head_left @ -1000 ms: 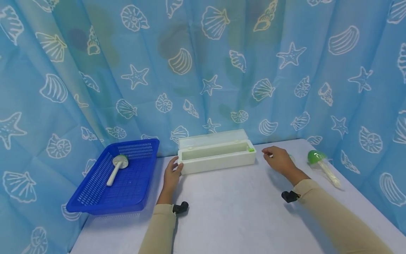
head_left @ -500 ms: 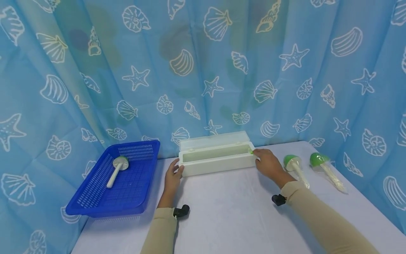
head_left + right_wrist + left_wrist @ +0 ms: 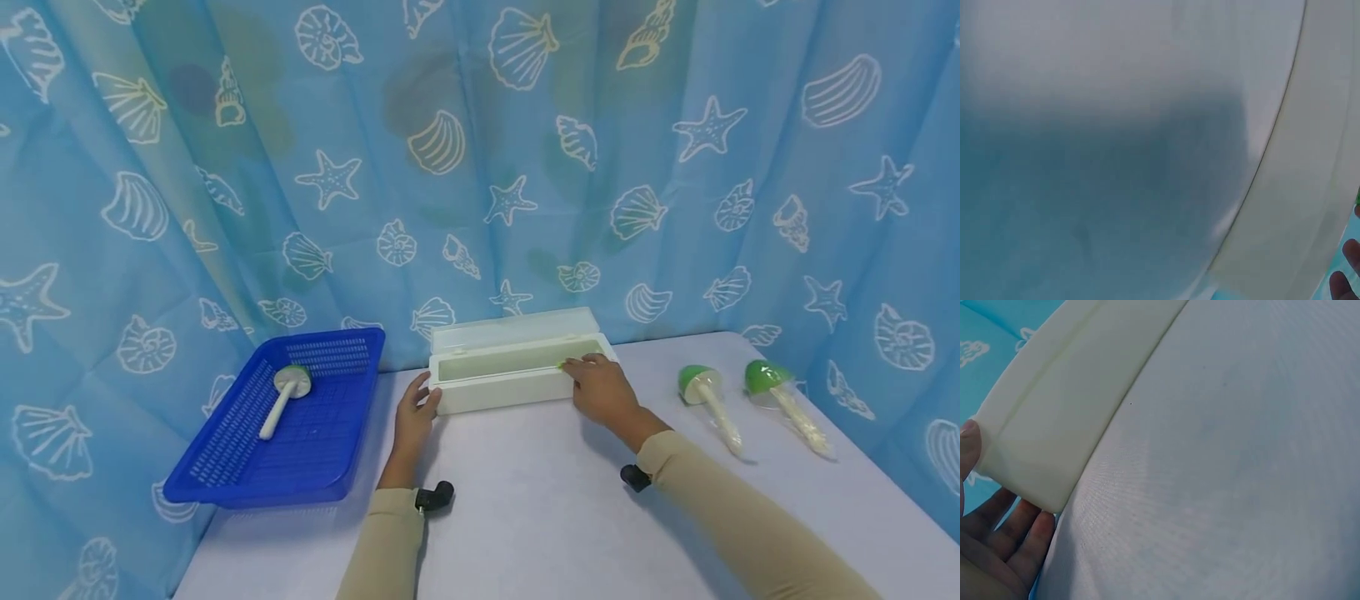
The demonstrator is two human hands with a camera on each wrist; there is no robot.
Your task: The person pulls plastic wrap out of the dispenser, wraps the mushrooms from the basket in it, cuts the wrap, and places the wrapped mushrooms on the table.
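A long white plastic-wrap dispenser [image 3: 502, 393] stands near the back of the table, its lid [image 3: 517, 329] raised. My left hand [image 3: 412, 423] holds the dispenser's left end; in the left wrist view the thumb [image 3: 969, 450] lies at the upper edge and the fingers [image 3: 1019, 531] touch the end wall. My right hand [image 3: 607, 393] is at the front rim, right of the middle, pinching a small green slide cutter [image 3: 561, 365]. The right fingers mostly cover that cutter. Only fingertips [image 3: 1338, 286] of this hand show in the right wrist view, beside the dispenser wall [image 3: 1279, 212].
A blue plastic basket [image 3: 341, 479] on the left holds a green-capped mushroom-shaped object [image 3: 281, 404] with a white stem. On the right lie two similar mushroom shapes [image 3: 712, 408] [image 3: 787, 407] wrapped in clear film. A blue shell-print curtain [image 3: 480, 167] hangs behind the white-covered table [image 3: 517, 508].
My right hand came from right of the dispenser to its right end, took hold of the green cutter and slid it leftward along the front rim. My left hand kept its place.
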